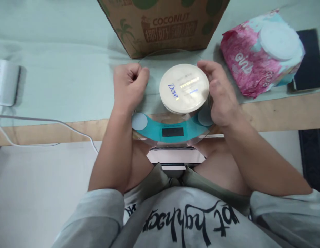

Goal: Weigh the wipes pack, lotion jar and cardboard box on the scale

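Observation:
A round cream-coloured Dove tub [184,88] with a glossy lid sits over a clear glass scale [152,136]. The scale has a teal curved panel and a dark display [172,132]. My left hand [130,84] is closed in a fist at the scale's left side, apart from the tub, with nothing visible in it. On the other side, my right hand [221,93] curves beside the tub's right edge, fingers bent and apart from the thumb. Its fingertips are at the lid's rim; whether they press on it is hard to see.
Behind the scale stands a cardboard coconut box [170,31]. A pink and blue soft pack [260,55] with a white round lid lies at the right, beside a dark flat object [310,62]. At the left are a white device [6,82] and a white cable [46,120] near the table's wooden edge.

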{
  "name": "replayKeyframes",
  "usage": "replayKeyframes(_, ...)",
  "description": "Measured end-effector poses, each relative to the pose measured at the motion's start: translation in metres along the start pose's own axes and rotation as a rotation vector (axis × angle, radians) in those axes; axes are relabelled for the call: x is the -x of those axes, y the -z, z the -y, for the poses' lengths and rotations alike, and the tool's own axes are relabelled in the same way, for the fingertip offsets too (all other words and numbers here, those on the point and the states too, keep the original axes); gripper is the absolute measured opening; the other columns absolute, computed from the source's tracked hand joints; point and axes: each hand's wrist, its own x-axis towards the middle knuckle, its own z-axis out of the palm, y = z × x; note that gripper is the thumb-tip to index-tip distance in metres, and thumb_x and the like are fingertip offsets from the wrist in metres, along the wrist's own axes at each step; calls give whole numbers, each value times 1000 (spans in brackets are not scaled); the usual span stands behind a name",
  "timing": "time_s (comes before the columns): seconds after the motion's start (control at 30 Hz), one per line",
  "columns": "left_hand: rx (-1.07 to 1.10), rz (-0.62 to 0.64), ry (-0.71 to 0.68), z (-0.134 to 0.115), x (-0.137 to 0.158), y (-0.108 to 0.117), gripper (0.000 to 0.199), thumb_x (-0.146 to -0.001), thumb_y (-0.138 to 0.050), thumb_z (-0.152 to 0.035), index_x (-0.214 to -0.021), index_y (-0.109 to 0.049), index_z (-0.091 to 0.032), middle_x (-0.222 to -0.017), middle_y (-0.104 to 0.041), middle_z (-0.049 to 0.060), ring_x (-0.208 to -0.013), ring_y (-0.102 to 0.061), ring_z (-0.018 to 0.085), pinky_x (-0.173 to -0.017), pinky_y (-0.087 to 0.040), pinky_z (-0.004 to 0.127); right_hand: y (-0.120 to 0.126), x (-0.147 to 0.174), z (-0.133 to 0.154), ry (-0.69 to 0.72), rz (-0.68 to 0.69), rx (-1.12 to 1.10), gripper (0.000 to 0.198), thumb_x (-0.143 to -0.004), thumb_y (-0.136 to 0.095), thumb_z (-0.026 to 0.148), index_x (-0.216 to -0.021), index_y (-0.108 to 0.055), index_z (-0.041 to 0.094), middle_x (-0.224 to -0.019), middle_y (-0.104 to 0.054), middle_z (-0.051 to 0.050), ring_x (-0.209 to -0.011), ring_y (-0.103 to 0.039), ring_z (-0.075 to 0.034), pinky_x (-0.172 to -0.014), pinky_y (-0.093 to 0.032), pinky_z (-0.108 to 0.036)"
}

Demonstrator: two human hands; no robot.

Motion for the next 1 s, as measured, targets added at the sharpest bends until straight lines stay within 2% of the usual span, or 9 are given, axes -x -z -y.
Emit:
replayKeyframes(0.17, -43, 110, -10, -3, 0, -8, 76, -112, -76, -76, -73, -39, -22, -70, -22, 0, -75, -34, 13, -75, -35, 39, 3, -1, 2, -32, 9, 59, 97, -106, -31, 103, -164, -55, 29, -170, -65, -13, -166, -63, -31, -148, -57, -53)
replayKeyframes(0.33, 3, -71, -31, -33, -2, -10, 83, -102, -71, -98, -78, -44, -23, -71, -36, 1, -72, -41, 16, -70, -38, 41, 3, -2, -3, 0, -1, 3, 95, -105, -33, 103, -162, -53, 30, -166, -68, -10, -162, -67, -30, -144, -58, -57)
replayKeyframes(0.4, 19, -62, -79, -55, 0, -10, 82, -95, -67, -108, -98, -63, -26, -87, -58, 3, -81, -55, 20, -75, -48, 43, 1, -2, -4, 10, -21, -42, 94, -104, -38, 103, -159, -55, 29, -164, -69, -10, -160, -69, -29, -142, -61, -53)
replayKeyframes(0.47, -6, 31, -180, -83, 6, -13, 89, -91, -70, -107, -143, -69, -35, -129, -74, 9, -111, -72, 30, -94, -61, 50, -1, -2, -3, 10, -37, -75, 89, -106, -42, 100, -157, -57, 29, -163, -70, -12, -158, -70, -28, -141, -61, -49)
replayKeyframes(0.57, -148, 267, -240, -124, 20, -20, 109, -86, -90, -88, -178, -51, -42, -175, -60, 14, -157, -66, 44, -125, -61, 62, -1, -2, 0, -2, -35, -70, 87, -106, -42, 98, -158, -55, 29, -165, -68, -12, -159, -69, -28, -143, -60, -49)
replayKeyframes(0.7, -261, 412, -205, -154, 27, -26, 111, -77, -105, -41, -177, -57, -39, -175, -64, 13, -164, -62, 41, -137, -58, 59, -1, -1, 2, -16, -22, -45, 90, -106, -38, 100, -158, -52, 29, -165, -68, -12, -159, -68, -28, -143, -59, -51)
replayKeyframes(0.83, -239, 387, -223, -148, 19, -20, 104, -80, -105, -48, -174, -60, -42, -172, -68, 7, -159, -69, 38, -133, -63, 53, -2, -3, 0, 0, -39, -35, 91, -106, -39, 102, -158, -55, 29, -163, -69, -12, -158, -69, -28, -142, -61, -51)
replayKeyframes(0.9, -212, 321, -286, -131, 12, -10, 108, -79, -106, -66, -173, -60, -41, -170, -70, 5, -154, -73, 36, -132, -64, 50, -1, -3, -1, 3, -46, -25, 87, -107, -39, 99, -159, -56, 30, -163, -69, -12, -157, -70, -28, -142, -61, -53)
replayKeyframes(1.0, -229, 112, -530, -98, 1, 19, 138, -63, -100, -102, -174, -57, -34, -166, -69, 4, -139, -76, 30, -114, -70, 40, 0, -3, -4, -1, -52, -8, 83, -111, -32, 94, -161, -55, 32, -165, -67, -11, -158, -69, -28, -144, -59, -57)
